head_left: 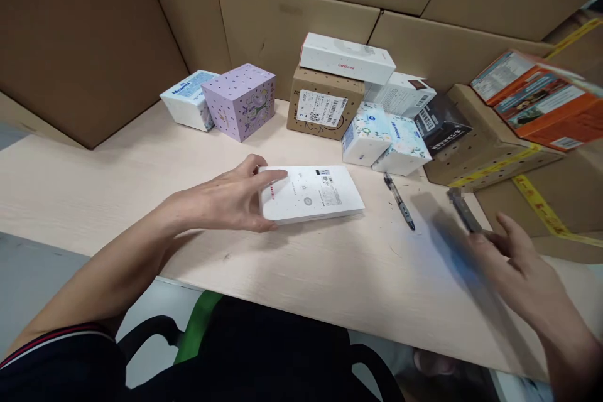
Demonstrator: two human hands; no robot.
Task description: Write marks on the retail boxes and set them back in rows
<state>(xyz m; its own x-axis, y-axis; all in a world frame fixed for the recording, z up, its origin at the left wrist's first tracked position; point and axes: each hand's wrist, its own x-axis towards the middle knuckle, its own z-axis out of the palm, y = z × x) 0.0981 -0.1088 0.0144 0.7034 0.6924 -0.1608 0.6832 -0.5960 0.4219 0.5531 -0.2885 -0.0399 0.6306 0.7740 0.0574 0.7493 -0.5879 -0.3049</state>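
Observation:
A flat white box (313, 193) lies on the pale wooden table (141, 169) in front of me. My left hand (226, 198) grips its left end, thumb on top and fingers along the near side. My right hand (518, 264) hovers above the table at the right, blurred by motion, fingers pinched on a thin dark tool (464, 210) that points up and to the left. A black pen (399, 201) lies on the table between the white box and my right hand.
At the back stand a purple box (240, 100), a white-blue box (186, 99), a brown carton (325, 103) with a long white box (346, 58) on top, small tissue boxes (386, 138) and a black box (443, 125). Orange-topped cardboard cartons (541, 97) stand at right. Large cartons wall the back.

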